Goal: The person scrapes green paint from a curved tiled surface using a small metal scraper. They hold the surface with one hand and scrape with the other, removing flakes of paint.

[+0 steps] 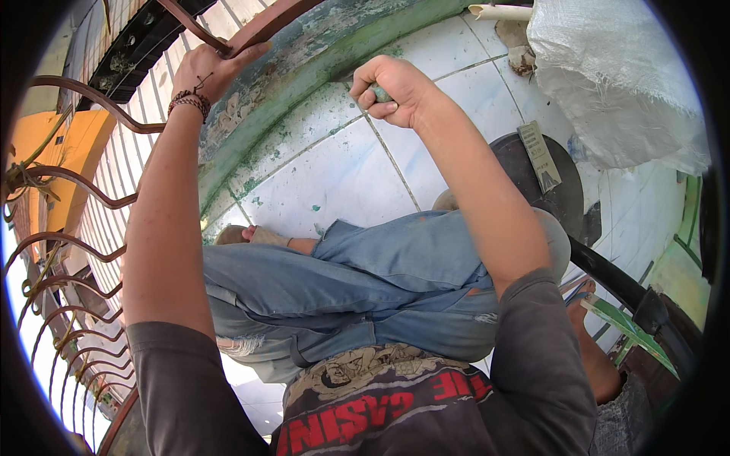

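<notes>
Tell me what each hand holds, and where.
Right hand: a small greenish object, enclosed in the fist, its part unclear. Left hand: against the brown railing, grip unclear.

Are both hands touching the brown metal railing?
No, only the left hand is at the brown metal railing; the right hand is closed around a small greenish thing away from it.

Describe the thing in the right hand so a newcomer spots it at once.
Find the white tiled floor, then the closed right hand over its far part. The small, rounded green thing peeks from that grip; unlike the green flakes scattered on the floor, it is held.
</notes>
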Tool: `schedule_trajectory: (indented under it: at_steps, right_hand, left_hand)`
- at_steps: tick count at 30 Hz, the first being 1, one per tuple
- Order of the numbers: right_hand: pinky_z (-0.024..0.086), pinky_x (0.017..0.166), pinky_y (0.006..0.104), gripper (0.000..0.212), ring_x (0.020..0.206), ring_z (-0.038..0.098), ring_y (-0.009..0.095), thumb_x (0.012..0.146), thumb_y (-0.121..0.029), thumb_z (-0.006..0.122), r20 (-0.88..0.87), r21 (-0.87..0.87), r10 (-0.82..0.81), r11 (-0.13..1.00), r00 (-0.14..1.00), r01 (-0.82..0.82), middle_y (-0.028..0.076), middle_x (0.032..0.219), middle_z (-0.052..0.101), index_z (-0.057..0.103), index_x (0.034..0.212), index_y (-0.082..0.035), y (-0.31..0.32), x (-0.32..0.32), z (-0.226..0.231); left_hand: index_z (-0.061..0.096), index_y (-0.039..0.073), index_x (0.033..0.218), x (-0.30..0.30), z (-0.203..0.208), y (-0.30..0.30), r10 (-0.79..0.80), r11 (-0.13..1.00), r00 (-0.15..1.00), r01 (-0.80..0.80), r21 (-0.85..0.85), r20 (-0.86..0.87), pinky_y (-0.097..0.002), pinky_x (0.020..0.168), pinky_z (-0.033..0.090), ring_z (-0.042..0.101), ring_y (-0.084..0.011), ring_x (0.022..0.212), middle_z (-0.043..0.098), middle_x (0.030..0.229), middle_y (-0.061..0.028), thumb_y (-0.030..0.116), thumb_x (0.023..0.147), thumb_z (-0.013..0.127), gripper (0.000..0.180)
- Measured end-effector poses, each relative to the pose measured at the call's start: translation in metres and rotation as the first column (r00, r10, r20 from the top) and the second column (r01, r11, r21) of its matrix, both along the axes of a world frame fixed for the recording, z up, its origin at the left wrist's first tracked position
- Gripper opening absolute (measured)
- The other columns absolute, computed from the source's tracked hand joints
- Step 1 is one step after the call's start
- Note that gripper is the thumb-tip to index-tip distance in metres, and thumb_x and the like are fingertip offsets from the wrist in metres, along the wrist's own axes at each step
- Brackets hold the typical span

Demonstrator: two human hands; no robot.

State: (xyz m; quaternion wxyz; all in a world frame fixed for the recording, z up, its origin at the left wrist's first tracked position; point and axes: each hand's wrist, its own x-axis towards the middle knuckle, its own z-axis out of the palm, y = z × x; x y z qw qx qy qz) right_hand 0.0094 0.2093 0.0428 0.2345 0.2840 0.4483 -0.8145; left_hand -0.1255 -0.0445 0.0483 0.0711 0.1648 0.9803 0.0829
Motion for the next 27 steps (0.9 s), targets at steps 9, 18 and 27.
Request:
schedule_trajectory:
  at_steps: [9,18,27]
  right_hand:
    - [0.024,0.034,0.0207,0.016,0.055,0.052,0.013,0.068,0.009,0.057,0.057,-0.044,-0.027,0.999,0.998,0.03,0.017,0.094,0.048,0.048,0.08,0.002,-0.005,0.0,-0.01]
    - [0.018,0.034,0.0282,0.005,0.042,0.044,0.019,0.061,0.01,0.051,0.031,-0.009,-0.005,1.0,0.999,0.005,0.016,0.064,0.047,0.05,0.06,0.005,-0.015,-0.004,-0.007]
    - [0.018,0.036,0.0267,0.005,0.042,0.044,0.017,0.061,0.009,0.052,0.05,-0.077,-0.061,0.995,0.997,0.065,0.016,0.066,0.047,0.051,0.064,0.005,-0.023,-0.003,-0.012]
  left_hand:
    - [0.074,0.002,0.088,0.003,0.012,0.015,0.017,0.999,1.0,-0.018,0.044,0.025,-0.0391,0.069,0.052,0.069,-0.0275,0.075,0.068,0.071,-0.0158,0.081,0.071,0.059,0.082]
    - [0.068,-0.005,0.096,0.003,-0.002,0.004,0.017,0.983,0.999,-0.011,0.181,-0.033,-0.0397,0.071,0.05,0.067,-0.0306,0.076,0.067,0.076,-0.0197,0.064,0.077,0.066,0.072]
    - [0.066,-0.006,0.089,-0.002,-0.007,-0.002,-0.006,0.982,0.999,0.015,0.186,-0.052,-0.0398,0.067,0.047,0.062,-0.0321,0.068,0.063,0.069,-0.0184,0.06,0.079,0.067,0.067]
